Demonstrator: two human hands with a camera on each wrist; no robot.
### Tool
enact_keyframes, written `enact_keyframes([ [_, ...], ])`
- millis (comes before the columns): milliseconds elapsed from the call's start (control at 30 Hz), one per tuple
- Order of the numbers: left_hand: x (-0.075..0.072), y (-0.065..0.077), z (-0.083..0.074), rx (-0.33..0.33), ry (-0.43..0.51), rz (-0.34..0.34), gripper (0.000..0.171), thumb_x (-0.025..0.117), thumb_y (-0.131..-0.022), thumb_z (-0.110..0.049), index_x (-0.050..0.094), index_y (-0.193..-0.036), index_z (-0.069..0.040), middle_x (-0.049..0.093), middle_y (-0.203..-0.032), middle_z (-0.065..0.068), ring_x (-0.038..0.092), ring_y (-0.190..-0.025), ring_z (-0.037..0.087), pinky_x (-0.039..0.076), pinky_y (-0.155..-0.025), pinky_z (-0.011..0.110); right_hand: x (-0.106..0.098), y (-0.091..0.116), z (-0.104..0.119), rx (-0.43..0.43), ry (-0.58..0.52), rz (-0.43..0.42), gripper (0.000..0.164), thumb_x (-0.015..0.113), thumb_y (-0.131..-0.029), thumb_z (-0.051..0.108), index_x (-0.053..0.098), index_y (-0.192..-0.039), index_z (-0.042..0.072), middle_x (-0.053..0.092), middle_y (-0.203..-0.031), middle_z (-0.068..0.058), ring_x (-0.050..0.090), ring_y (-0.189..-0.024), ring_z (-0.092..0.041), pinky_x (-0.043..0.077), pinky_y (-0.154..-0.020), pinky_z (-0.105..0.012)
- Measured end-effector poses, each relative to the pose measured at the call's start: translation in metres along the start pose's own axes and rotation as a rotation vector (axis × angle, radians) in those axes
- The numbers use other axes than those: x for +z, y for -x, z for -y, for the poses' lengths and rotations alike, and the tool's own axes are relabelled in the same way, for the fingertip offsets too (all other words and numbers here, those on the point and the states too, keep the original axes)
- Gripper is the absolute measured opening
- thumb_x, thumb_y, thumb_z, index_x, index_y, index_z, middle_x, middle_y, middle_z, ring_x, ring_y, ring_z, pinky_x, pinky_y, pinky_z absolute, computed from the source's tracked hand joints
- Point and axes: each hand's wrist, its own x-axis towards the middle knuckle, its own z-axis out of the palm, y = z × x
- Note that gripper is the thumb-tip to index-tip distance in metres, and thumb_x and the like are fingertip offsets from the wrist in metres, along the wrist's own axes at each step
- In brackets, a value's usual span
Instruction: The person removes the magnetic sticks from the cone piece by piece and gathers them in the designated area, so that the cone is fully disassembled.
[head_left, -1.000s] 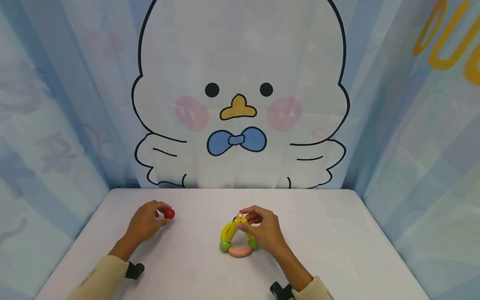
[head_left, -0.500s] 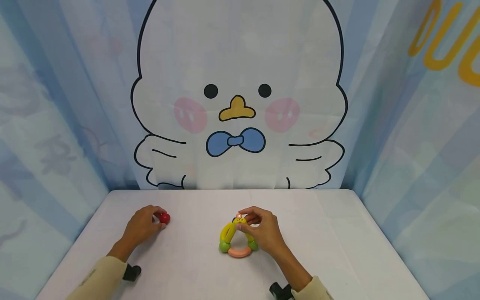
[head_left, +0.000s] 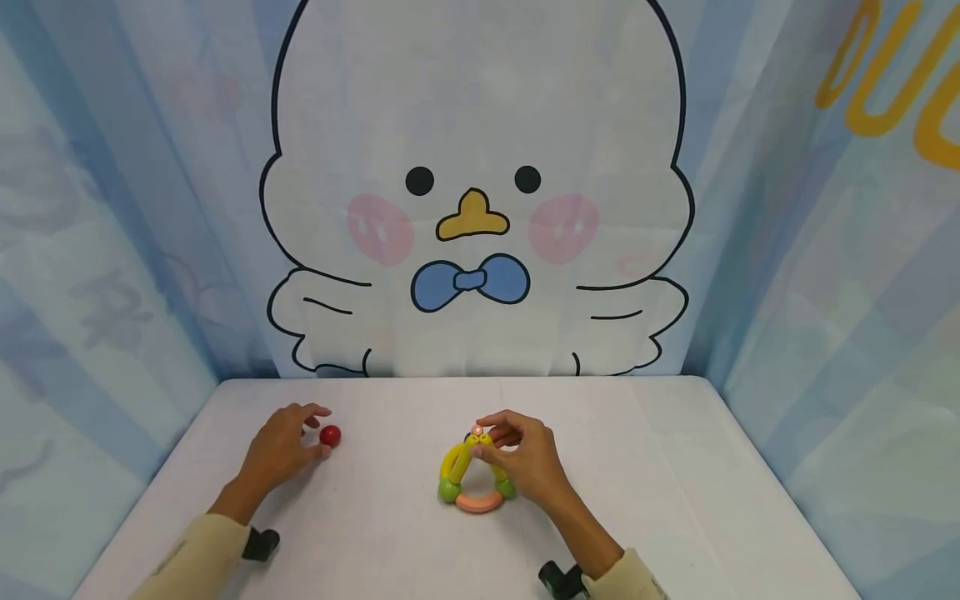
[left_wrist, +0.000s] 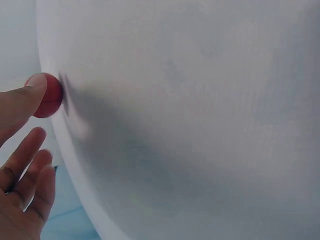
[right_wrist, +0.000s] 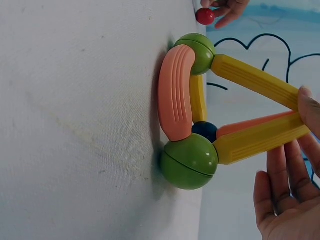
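A red ball [head_left: 330, 436] rests on the white table at the left. Beside it is my left hand [head_left: 279, 446], its fingers spread and lifted off the ball; in the left wrist view the thumb [left_wrist: 22, 102] overlaps the ball [left_wrist: 51, 97], and I cannot tell if it touches. My right hand [head_left: 525, 458] pinches the top of a pyramid-like frame of toy building rods [head_left: 452, 467]. In the right wrist view the frame's yellow rod [right_wrist: 255, 137], salmon curved rod [right_wrist: 175, 92], green balls [right_wrist: 190, 165] and dark blue ball [right_wrist: 204, 131] show. Its base stands on the table; fingers partly hide its top.
The white-covered table [head_left: 390, 542] ends at a back edge against a curtain [head_left: 480, 333] printed with a cartoon bird. Curtains also hang at both sides. A dark camera mount [head_left: 261, 544] sits at the left wrist, another [head_left: 561, 581] at the right.
My left hand brought the red ball slightly nearer and leftward, then let go of it, its fingers opening away. My right hand and the rod frame stay in place.
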Motion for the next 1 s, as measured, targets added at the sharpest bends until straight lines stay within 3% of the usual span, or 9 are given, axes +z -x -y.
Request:
enact_keyframes([
  [167,-0.004,0.008,-0.018,0.094,-0.026,-0.115,0.061,0.093,-0.081,-0.017,0.067,-0.136,-0.008,0.068,-0.116,0.017,0.06,-0.107,0.034,0.06,-0.091,0.055,0.0,-0.001,0.0,0.003,0.004,0.0,0.029,0.09,-0.086,0.023,0.08,-0.113,0.025,0.071,-0.097,0.001,0.067,-0.089,-0.013,0.058,-0.082,-0.02],
  [300,-0.007,0.013,-0.046,0.169,0.008,-0.148,0.057,0.094,-0.081,-0.02,0.071,-0.133,-0.011,0.07,-0.115,0.013,0.061,-0.104,0.03,0.062,-0.087,0.049,0.001,-0.002,0.0,0.005,0.006,-0.003,0.029,0.09,-0.086,0.022,0.08,-0.112,0.024,0.071,-0.096,0.001,0.066,-0.089,-0.013,0.058,-0.082,-0.02],
  [467,-0.003,0.02,-0.088,0.235,0.04,-0.121,0.056,0.096,-0.079,-0.027,0.073,-0.13,-0.018,0.073,-0.11,0.005,0.061,-0.102,0.022,0.059,-0.086,0.041,0.001,-0.001,0.0,0.006,0.003,-0.003,0.028,0.09,-0.085,0.022,0.079,-0.111,0.024,0.07,-0.096,0.0,0.066,-0.088,-0.014,0.057,-0.082,-0.019],
  [700,0.017,0.028,-0.141,0.293,0.116,-0.057,0.055,0.096,-0.078,-0.034,0.075,-0.128,-0.025,0.073,-0.104,-0.006,0.059,-0.099,0.013,0.059,-0.086,0.033,0.0,-0.001,0.0,-0.012,-0.007,0.004,0.027,0.089,-0.087,0.022,0.08,-0.112,0.02,0.071,-0.095,0.0,0.066,-0.087,-0.013,0.058,-0.083,-0.021],
  [833,0.03,0.028,-0.159,0.325,0.151,-0.061,0.054,0.095,-0.079,-0.035,0.075,-0.128,-0.026,0.073,-0.104,-0.008,0.058,-0.099,0.009,0.058,-0.085,0.03,0.0,-0.001,-0.001,-0.014,-0.012,0.007,0.026,0.089,-0.087,0.021,0.08,-0.112,0.02,0.071,-0.094,0.0,0.067,-0.087,-0.013,0.059,-0.084,-0.024],
  [1000,0.043,0.027,-0.168,0.34,0.209,-0.102,0.051,0.095,-0.081,-0.03,0.074,-0.128,-0.024,0.074,-0.103,-0.01,0.06,-0.096,0.01,0.056,-0.082,0.028,0.0,-0.001,0.0,-0.026,-0.016,0.005,0.027,0.089,-0.086,0.02,0.08,-0.112,0.021,0.072,-0.094,0.0,0.068,-0.087,-0.013,0.06,-0.085,-0.026],
])
